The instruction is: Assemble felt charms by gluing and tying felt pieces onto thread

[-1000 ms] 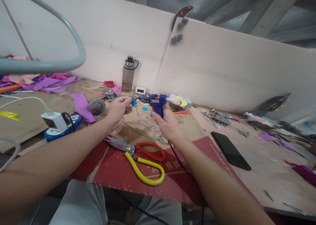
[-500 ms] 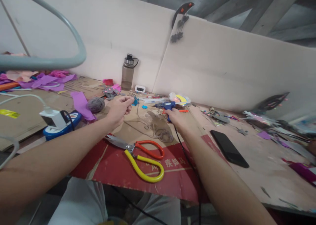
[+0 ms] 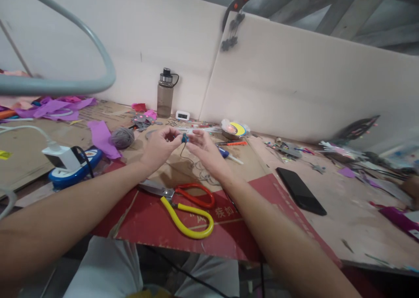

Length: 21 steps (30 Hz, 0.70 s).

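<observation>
Between my two hands, above the cardboard, is a small blue felt flower (image 3: pixel 185 138) with a thin grey-brown cord (image 3: pixel 187 157) hanging from it. My left hand (image 3: pixel 161 146) pinches its left side between thumb and fingers. From the right, my right hand (image 3: pixel 204 153) closes thumb and fingers on the same flower; its fingertips partly hide it. Just beyond my right wrist lies a blue glue gun (image 3: pixel 224 152), partly covered by the hand, a white glue stick (image 3: pixel 235 159) jutting from its back. Scissors (image 3: pixel 196 234) with red and yellow handles rest nearer me.
A grey yarn ball (image 3: pixel 122 137), a blue power strip (image 3: pixel 70 176) with a white charger and purple felt scraps (image 3: pixel 102 136) lie left. Behind stand a bottle (image 3: pixel 165 95) and a small white clock (image 3: pixel 182 115). A black phone (image 3: pixel 300 191) lies right.
My right hand has let go of the glue gun, which now lies on the table, and has moved left to the blue flower. My left hand still holds the flower, slightly further right.
</observation>
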Motion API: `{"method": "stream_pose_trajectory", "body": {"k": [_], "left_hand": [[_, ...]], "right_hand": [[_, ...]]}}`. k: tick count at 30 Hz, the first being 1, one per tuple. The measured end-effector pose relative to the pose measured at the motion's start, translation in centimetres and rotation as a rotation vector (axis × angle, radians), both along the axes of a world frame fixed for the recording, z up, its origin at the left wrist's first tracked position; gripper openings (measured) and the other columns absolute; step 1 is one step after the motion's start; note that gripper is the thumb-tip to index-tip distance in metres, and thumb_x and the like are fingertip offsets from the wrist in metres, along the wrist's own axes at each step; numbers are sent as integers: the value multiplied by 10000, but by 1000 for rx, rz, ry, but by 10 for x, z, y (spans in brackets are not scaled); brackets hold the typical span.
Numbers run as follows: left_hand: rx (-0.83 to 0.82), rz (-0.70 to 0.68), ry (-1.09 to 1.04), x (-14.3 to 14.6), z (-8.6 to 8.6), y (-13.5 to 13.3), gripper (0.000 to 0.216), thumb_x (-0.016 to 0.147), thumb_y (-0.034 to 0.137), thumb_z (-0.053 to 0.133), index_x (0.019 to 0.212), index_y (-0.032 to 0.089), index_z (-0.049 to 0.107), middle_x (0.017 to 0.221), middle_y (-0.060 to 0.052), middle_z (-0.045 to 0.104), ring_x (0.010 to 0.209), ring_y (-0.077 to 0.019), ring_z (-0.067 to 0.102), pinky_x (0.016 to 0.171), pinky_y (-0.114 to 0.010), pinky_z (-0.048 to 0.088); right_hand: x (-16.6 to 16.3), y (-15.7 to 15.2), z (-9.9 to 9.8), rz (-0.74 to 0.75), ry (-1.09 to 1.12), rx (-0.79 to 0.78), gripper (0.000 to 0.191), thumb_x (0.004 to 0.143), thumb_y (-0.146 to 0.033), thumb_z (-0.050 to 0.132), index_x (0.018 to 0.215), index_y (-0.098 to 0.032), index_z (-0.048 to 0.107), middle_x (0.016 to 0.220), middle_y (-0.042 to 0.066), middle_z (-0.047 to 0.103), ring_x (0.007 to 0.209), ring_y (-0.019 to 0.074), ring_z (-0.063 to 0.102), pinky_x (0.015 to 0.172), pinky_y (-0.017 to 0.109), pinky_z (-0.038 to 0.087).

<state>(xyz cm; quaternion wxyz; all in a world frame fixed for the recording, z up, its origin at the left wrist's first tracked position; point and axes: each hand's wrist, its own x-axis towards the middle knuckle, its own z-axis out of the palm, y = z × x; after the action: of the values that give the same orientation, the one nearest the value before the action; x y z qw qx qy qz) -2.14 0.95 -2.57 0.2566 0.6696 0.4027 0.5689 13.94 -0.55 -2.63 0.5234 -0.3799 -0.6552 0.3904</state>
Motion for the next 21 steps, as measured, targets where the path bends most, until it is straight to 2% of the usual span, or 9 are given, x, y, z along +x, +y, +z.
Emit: {"method": "stream_pose_trajectory", "body": {"k": [2,3,5,8,12,21], "left_hand": [[34,26,64,1,1,-3,144,770,303,616,744,163,600,694,3,594,645,-115,526,630,-247,408],[37,32,77,2,2,-4,137,772,297,610,743,164,598,695,2,596,649,-118,528,636,-251,411],[27,28,68,3,2,-5,132,771,293,606,744,164,594,696,4,591,641,-115,517,631,-251,407],[-20,-4,19,3,3,-6,139,766,299,613,744,165,583,674,16,565,601,-101,480,589,-241,386],[-81,-79,-13,4,3,-7,156,771,307,614,721,167,565,624,31,530,552,-87,436,546,-234,355],[-168,-202,-78,7,2,-9,175,750,323,653,751,163,583,597,30,523,520,-80,426,504,-227,340]], "right_hand": [[-10,-4,-3,111,88,-110,432,747,-321,616,1110,-256,392,890,-7,620,772,148,621,721,306,490],[-12,-6,-4,95,77,-137,421,754,-323,607,1106,-254,387,812,-33,595,678,137,598,665,295,480],[-10,-7,-3,-45,-2,-107,367,770,-346,594,1066,-239,405,716,-62,536,572,120,527,582,270,430],[-4,-9,1,-236,-135,61,262,787,-346,587,982,-216,470,678,-60,495,594,116,477,579,257,377],[-1,-10,5,-297,-196,192,151,796,-299,577,904,-194,567,634,-63,441,597,109,428,592,256,339],[1,-12,9,-323,-239,155,185,784,-339,585,790,-178,676,578,-46,451,575,112,393,574,263,309]]}}
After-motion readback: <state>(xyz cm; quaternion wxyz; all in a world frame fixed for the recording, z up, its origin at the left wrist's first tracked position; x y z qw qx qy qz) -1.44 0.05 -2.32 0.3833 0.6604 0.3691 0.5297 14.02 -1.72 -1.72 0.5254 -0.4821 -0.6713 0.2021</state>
